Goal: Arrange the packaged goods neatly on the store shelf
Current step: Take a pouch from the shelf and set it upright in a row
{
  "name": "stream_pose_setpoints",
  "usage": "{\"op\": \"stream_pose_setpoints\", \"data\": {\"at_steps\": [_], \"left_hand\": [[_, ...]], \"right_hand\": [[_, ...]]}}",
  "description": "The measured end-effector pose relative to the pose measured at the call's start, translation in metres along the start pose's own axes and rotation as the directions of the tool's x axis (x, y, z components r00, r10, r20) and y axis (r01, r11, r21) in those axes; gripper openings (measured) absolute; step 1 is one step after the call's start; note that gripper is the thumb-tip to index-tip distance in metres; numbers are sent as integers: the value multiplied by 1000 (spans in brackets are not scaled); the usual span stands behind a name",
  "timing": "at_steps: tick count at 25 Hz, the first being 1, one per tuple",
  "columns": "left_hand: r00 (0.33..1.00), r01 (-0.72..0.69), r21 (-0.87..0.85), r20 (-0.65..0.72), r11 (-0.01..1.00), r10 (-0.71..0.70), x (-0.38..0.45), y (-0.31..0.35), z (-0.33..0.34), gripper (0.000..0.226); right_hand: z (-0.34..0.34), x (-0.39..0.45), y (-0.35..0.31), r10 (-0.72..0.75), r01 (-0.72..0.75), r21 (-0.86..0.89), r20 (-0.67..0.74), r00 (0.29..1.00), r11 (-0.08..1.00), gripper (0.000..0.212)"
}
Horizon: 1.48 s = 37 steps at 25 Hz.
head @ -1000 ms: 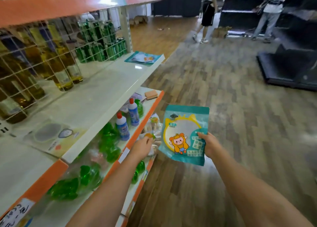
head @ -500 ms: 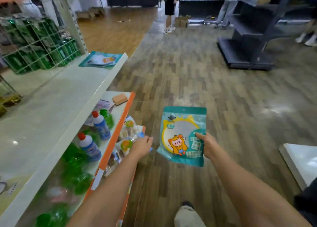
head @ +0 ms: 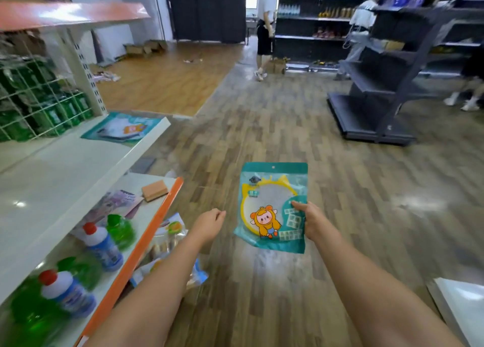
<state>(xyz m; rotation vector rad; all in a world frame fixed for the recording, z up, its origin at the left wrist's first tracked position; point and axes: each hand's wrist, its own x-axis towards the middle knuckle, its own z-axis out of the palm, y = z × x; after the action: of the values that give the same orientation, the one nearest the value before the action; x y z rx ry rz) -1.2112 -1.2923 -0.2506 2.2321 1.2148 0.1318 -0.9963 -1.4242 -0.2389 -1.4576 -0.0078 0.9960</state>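
Wood-plank floor, white shelf on the left.
Right hand pinches the teal packet over the aisle, long axis upright, header pointing away; left hand loosely curled, holding nothing.

Right hand pinching, left hand loosely curled.

Only one view, worn on the head, looking forward and down along both arms. Close to the left hand and right hand. Shelf left of the fingers, floor past them, far racks beyond.
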Motion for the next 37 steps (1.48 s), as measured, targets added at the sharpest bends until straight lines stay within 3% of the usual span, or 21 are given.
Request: {"op": "stream_pose_setpoints", "data": {"at_steps": [8, 19, 23, 29, 33, 37], "left_hand": [[998, -13, 35, 56, 999, 11, 81, 22, -1, 39], [998, -14, 7, 55, 1000, 14, 259, 28, -55, 41], [999, 15, -120, 39, 993, -10, 315, 34, -74, 38], [984, 178, -302, 78, 937, -162, 371, 25, -68, 32], [957, 289, -434, 104, 853, -271, 407, 33, -73, 22], [925, 352, -634, 122, 689, -360, 439, 37, -84, 14]], "right_hand": [[24, 84, -35, 52, -51, -33, 33, 998, 998, 8], [105, 220, -120, 47, -46, -20, 64, 997, 999, 11], [134, 262, -142, 40, -38, -25, 117, 992, 999, 7], [156, 324, -156, 114, -98, -97, 171, 979, 990, 8], [176, 377, -182, 191, -141, -203, 256, 948, 969, 12], [207, 427, -222, 228, -105, -333, 356, 906, 937, 8]]}}
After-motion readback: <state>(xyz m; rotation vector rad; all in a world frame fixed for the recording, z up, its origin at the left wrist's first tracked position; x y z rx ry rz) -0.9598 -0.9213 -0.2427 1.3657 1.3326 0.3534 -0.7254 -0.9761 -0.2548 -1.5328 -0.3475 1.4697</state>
